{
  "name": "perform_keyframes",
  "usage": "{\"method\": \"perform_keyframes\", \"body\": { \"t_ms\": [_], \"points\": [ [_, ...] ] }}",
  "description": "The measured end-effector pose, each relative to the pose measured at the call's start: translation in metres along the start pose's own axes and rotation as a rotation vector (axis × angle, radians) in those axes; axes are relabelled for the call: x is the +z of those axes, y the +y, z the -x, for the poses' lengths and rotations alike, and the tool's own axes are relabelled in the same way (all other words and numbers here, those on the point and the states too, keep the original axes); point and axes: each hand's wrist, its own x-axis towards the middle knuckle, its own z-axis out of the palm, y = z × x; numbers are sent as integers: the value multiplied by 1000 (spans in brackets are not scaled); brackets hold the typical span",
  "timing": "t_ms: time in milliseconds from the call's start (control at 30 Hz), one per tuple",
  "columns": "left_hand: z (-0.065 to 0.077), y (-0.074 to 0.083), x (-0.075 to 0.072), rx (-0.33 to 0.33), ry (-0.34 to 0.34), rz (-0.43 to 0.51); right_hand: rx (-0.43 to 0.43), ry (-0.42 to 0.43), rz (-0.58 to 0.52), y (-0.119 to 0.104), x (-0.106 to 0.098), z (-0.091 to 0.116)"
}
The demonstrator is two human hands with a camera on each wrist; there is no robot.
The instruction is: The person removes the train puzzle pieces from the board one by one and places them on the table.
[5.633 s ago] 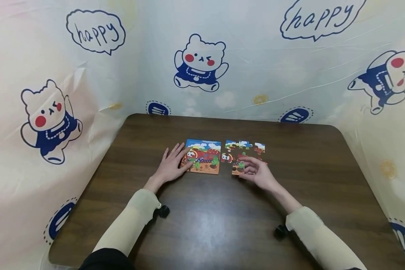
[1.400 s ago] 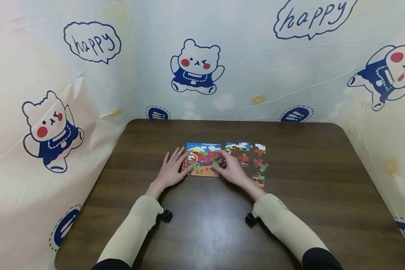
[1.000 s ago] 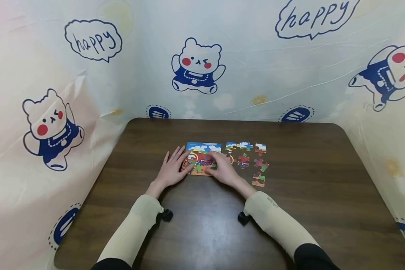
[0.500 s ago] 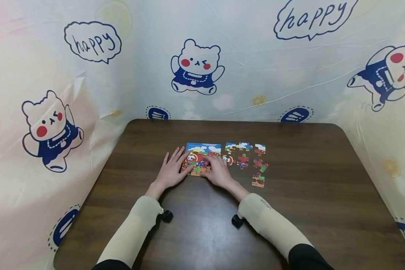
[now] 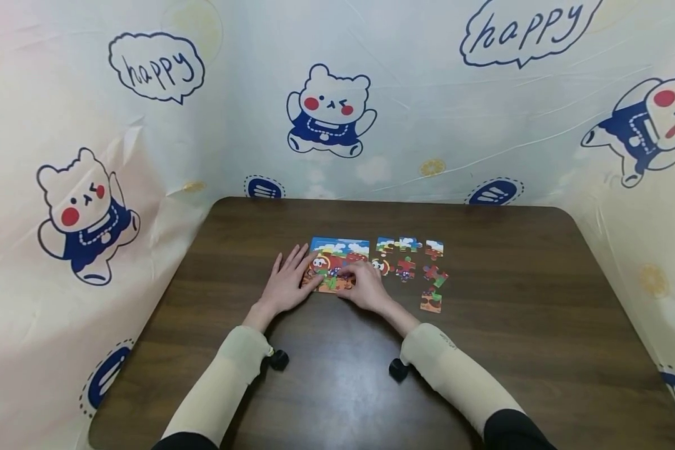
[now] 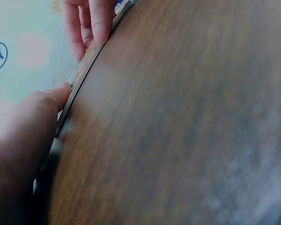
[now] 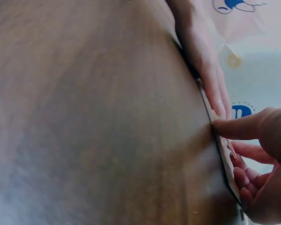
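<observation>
A flat picture puzzle [image 5: 340, 247], blue sky above and orange ground below, lies toward the middle back of the table. My left hand [image 5: 284, 284] rests with spread, straight fingers on its left edge. Over its lower right part, my right hand [image 5: 365, 287] pinches a small puzzle piece [image 7: 232, 149], seen as a thin tilted edge between thumb and fingers in the right wrist view. The fingers hide most of the piece and the puzzle's right side. In the left wrist view the right hand's fingers [image 6: 100, 26] point down at the board near my left thumb [image 6: 61, 93].
Loose puzzle pieces lie to the right: a round-eyed face piece [image 5: 380, 267], a red one [image 5: 405, 269], a red-green one [image 5: 435, 275], an orange-green one [image 5: 430, 301] and several sky pieces [image 5: 409, 244]. Brown wooden table [image 5: 337, 387]; printed cloth [image 5: 427, 94] hangs behind.
My right hand took an orange-bottomed piece from the loose pieces and carried it left onto the puzzle. Over the last second it shifted slightly and lowered there. My left hand stays put.
</observation>
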Motion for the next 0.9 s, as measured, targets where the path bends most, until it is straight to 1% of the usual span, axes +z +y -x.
{"method": "perform_keyframes", "body": {
  "t_ms": [67,167,333,433,567,733,900],
  "points": [
    [0,0,1,-4,-4,0,10,-10,-40,0,-3,0],
    [-1,-1,2,-5,-3,-1,9,-28,-70,2,-6,0],
    [-1,-2,2,1,2,-5,-35,-57,-52,7,-8,1],
    [-1,-1,2,3,3,-8,-70,-59,-44,9,-8,1],
    [0,-1,2,3,8,-11,-91,-55,-39,11,-8,2],
    [0,-1,1,0,9,-17,-123,-16,-70,19,-4,3],
    [1,1,-1,-1,8,-11,-190,44,-107,40,6,3]
  ]
}}
